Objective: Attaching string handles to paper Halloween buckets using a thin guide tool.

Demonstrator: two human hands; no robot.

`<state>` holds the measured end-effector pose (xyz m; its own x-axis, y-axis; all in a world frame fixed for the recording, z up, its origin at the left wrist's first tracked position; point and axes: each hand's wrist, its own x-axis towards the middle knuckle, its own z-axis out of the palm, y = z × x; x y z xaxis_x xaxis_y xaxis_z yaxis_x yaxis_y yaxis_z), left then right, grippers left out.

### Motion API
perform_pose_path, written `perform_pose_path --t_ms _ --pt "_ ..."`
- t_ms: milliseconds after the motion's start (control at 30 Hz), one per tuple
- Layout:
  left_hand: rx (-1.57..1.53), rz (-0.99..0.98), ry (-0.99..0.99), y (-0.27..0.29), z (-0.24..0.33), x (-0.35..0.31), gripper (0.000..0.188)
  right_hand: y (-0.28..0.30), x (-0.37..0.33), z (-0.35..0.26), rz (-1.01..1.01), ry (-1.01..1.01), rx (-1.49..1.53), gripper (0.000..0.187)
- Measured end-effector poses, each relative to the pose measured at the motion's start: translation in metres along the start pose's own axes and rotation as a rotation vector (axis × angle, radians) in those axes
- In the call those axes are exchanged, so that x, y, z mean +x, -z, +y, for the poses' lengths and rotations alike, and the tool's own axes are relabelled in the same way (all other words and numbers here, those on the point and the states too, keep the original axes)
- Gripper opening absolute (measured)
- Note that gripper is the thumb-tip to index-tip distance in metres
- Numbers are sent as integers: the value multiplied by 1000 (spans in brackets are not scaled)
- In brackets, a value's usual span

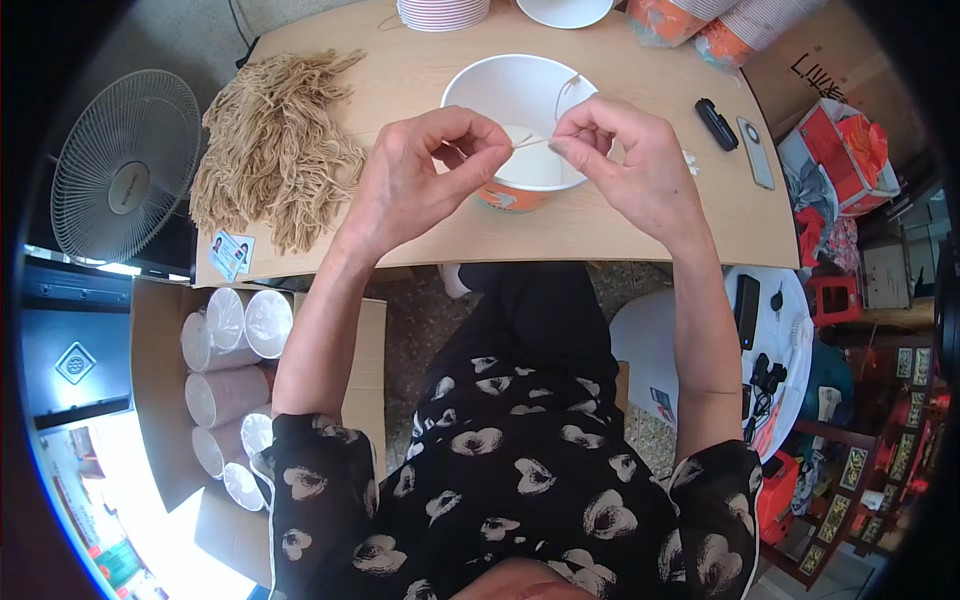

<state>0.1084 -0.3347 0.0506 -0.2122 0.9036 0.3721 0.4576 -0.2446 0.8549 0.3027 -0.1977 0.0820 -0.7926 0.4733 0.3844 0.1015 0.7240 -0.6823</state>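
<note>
A thin tan cord [532,142] runs between my two hands, above a large paper bucket [470,85] that is white inside and orange outside. My left hand [430,170] pinches one part of the cord between thumb and fingertips. Opposite it, my right hand [625,150] pinches another part, and a loop of the cord rises above those fingers over the bucket's rim. Whether the cord is knotted is too small to tell. To the left on the table lies a big heap of tan cords [280,150].
Stacked paper buckets [443,12] and a white bowl [565,10] stand at the table's far edge. A black object [716,124] and a phone [755,152] lie at right. Below left, a carton [160,400] holds wrapped cup stacks. A fan [125,165] stands left.
</note>
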Motion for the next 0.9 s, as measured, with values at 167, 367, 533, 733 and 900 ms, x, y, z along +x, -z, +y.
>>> perform_pose_path --t_ms 167,367,533,733,900 --pt "305 23 -229 0 -9 -5 9 9 -4 13 197 142 24 9" --pt "300 47 -313 5 -11 -8 13 20 -13 30 303 10 89 8" --pt "447 78 -335 4 -10 -1 17 38 -9 21 318 13 120 10" --pt "-35 178 -140 49 8 55 14 88 46 13 24 286 523 15" --pt "-267 170 -119 126 51 175 21 159 150 -7 -28 336 331 58"
